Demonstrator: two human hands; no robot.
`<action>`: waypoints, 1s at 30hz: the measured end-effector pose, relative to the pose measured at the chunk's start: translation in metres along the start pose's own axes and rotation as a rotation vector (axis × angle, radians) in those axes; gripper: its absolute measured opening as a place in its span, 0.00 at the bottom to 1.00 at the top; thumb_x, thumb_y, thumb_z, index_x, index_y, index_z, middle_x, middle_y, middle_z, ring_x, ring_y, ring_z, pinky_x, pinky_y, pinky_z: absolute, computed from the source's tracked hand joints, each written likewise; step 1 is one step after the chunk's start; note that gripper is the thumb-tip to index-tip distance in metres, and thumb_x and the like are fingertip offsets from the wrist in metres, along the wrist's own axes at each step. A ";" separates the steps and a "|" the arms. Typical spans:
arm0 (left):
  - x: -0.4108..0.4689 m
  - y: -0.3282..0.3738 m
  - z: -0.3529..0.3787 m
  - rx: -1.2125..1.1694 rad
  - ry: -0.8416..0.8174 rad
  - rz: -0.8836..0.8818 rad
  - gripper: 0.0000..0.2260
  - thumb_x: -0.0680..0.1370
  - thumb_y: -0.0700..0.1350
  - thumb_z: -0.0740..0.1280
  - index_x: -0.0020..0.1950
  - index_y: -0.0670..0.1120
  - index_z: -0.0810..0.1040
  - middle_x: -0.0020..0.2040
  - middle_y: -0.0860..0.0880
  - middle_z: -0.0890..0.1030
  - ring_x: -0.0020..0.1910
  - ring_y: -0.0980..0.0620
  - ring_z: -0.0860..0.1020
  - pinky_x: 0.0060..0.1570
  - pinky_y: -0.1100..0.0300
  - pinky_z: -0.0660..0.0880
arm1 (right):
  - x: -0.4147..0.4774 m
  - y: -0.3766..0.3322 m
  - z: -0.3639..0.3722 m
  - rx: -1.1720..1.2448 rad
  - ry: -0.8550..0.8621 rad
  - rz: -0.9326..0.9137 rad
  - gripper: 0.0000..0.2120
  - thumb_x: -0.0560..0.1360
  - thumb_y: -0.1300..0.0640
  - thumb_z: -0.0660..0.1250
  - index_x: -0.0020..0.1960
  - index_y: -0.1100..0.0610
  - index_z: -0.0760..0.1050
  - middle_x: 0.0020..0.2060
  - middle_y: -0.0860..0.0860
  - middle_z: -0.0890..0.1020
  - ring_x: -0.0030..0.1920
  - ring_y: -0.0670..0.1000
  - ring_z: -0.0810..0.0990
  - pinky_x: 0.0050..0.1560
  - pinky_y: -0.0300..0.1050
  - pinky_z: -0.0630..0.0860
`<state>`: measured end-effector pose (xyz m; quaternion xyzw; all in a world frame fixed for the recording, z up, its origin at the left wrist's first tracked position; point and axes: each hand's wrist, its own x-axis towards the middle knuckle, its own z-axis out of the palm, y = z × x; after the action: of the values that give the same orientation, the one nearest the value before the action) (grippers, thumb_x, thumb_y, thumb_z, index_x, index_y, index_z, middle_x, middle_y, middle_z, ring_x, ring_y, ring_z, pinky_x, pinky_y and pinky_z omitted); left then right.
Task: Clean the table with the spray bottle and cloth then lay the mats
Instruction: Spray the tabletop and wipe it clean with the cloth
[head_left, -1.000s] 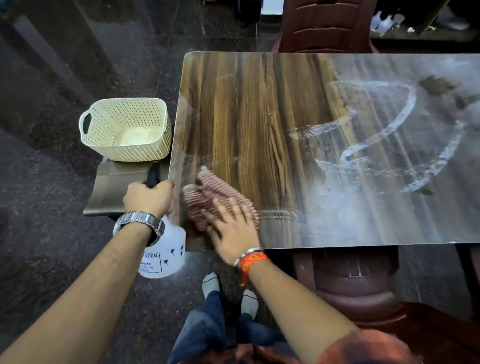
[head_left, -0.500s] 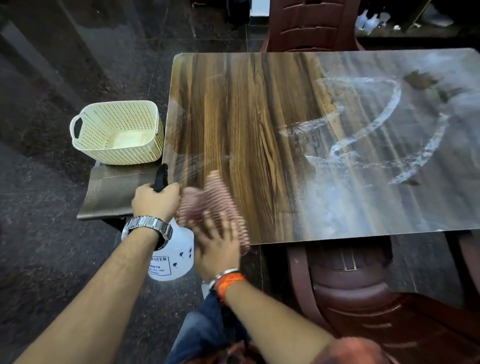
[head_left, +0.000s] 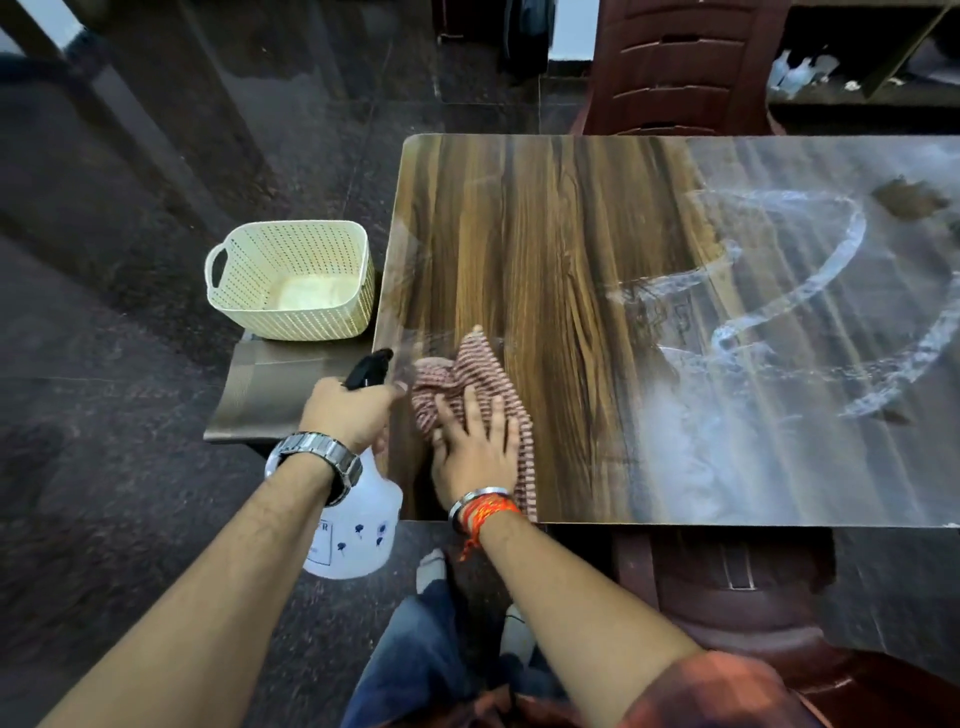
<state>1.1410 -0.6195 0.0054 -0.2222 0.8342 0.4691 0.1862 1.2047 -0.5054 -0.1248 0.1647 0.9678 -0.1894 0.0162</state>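
Dark polished floor (head_left: 130, 415) surrounds a wood-grain desk (head_left: 571, 249) that fills the right side of your view. Its right half is covered with pale wet streaks and curved smears (head_left: 810, 291), while the left half looks darker and clear of them. Your right hand (head_left: 475, 452) lies flat on a crumpled pink-and-white striped cloth (head_left: 470, 371) near the desk's front left corner; its fingers (head_left: 470, 410) are spread and pressed down onto the fabric, and the cloth bunches up beyond your fingertips and trails back along the hand to the desk's near edge. Your left hand (head_left: 350, 413) is wrapped around the neck of a white spray bottle (head_left: 358, 530), which you hold just off the desk's left edge, over the floor. Its fingers are curled shut on the bottle, the thumb tip reaching toward the cloth, and the black nozzle (head_left: 370, 366) sticks out above your knuckles, pointing away from you. A metal watch (head_left: 317, 460) sits on your left wrist, and an orange thread band (head_left: 485, 512) with a metal bangle on your right.

Left of the desk, a cream perforated basket (head_left: 291, 280) stands on a low surface, partly resting on a brownish woven mat (head_left: 270, 389) that lies beside your left hand. One dark red plastic chair (head_left: 680, 67) stands at the far side of the desk and another (head_left: 753, 613) is tucked under the near side, to the right of your legs.
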 end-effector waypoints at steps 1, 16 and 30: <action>0.004 -0.002 0.001 0.008 0.000 -0.004 0.13 0.70 0.49 0.74 0.32 0.43 0.75 0.22 0.47 0.74 0.18 0.48 0.71 0.33 0.54 0.72 | 0.010 0.003 0.001 -0.002 0.049 0.066 0.25 0.73 0.43 0.52 0.71 0.36 0.63 0.73 0.47 0.65 0.73 0.60 0.61 0.72 0.61 0.54; 0.151 0.048 -0.030 0.042 -0.058 -0.002 0.10 0.71 0.51 0.73 0.37 0.44 0.83 0.34 0.43 0.86 0.21 0.47 0.76 0.37 0.50 0.80 | 0.190 -0.090 0.027 -0.044 -0.060 -0.100 0.24 0.77 0.42 0.53 0.73 0.33 0.56 0.76 0.43 0.58 0.75 0.60 0.53 0.72 0.60 0.44; 0.185 0.120 0.021 0.154 -0.147 0.083 0.11 0.75 0.49 0.71 0.41 0.41 0.84 0.30 0.50 0.83 0.18 0.53 0.74 0.29 0.64 0.70 | 0.272 0.131 -0.073 -0.097 0.059 0.453 0.24 0.80 0.41 0.49 0.75 0.36 0.51 0.77 0.46 0.53 0.76 0.61 0.50 0.74 0.61 0.44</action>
<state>0.9237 -0.5828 -0.0172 -0.1375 0.8603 0.4261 0.2439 0.9920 -0.2790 -0.1297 0.3821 0.9142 -0.1294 0.0378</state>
